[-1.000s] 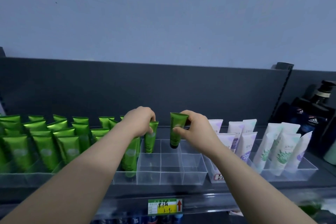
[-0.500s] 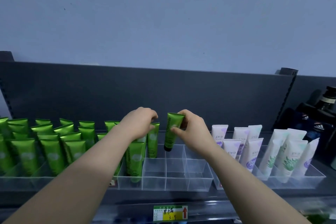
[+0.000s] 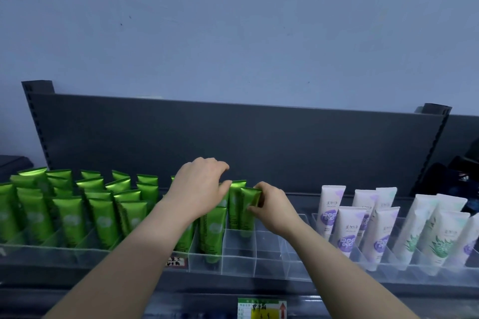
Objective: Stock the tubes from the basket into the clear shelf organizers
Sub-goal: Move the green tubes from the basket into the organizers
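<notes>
Green tube (image 3: 247,211) in right hand (image 3: 274,208), inside clear organizer (image 3: 241,264)

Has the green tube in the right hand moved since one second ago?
Yes. The green tube in the right hand has gone down into the clear plastic organizer, its cap now below the divider tops.

likely a shop: dark metal shelf (image 3: 233,137), a price label (image 3: 261,309), rows of identical tubes (image 3: 70,217).
</notes>
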